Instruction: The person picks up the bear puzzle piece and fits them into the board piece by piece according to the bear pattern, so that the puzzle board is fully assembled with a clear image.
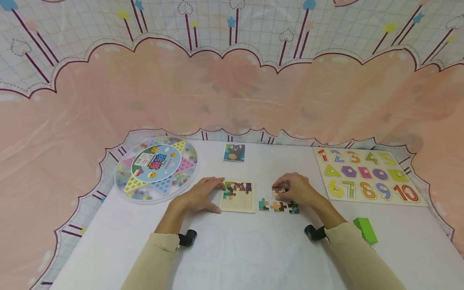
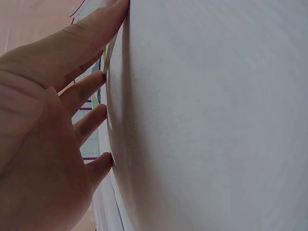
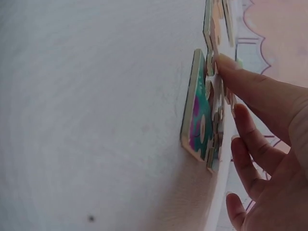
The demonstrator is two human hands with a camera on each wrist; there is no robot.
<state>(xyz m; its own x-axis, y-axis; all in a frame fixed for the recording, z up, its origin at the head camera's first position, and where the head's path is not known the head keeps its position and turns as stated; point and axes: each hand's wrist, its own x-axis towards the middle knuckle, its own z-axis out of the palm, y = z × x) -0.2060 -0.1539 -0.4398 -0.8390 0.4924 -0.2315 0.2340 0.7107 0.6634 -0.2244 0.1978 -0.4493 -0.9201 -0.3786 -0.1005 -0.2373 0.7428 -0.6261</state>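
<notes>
A small wooden puzzle tray (image 1: 237, 204) lies flat, with joined picture pieces along its top and upper left and bare wood below. My left hand (image 1: 202, 195) rests at the tray's left side, fingers at the upper corner and thumb at the lower one; the left wrist view shows its fingers (image 2: 90, 122) spread and fairly straight. Right of the tray, my right hand (image 1: 298, 190) holds a brown puzzle piece (image 1: 278, 190) between thumb and fingers, low over the table. Several loose pieces (image 1: 278, 207) lie just below that hand. In the right wrist view a teal piece (image 3: 198, 120) stands out beside the thumb.
A picture card (image 1: 234, 153) of a dark bear lies behind the tray. On the left sits a round Chinese checkers box (image 1: 156, 163) with coloured marbles. A number and shape board (image 1: 369, 177) lies at right, and a green block (image 1: 366, 230) is beside the right sleeve.
</notes>
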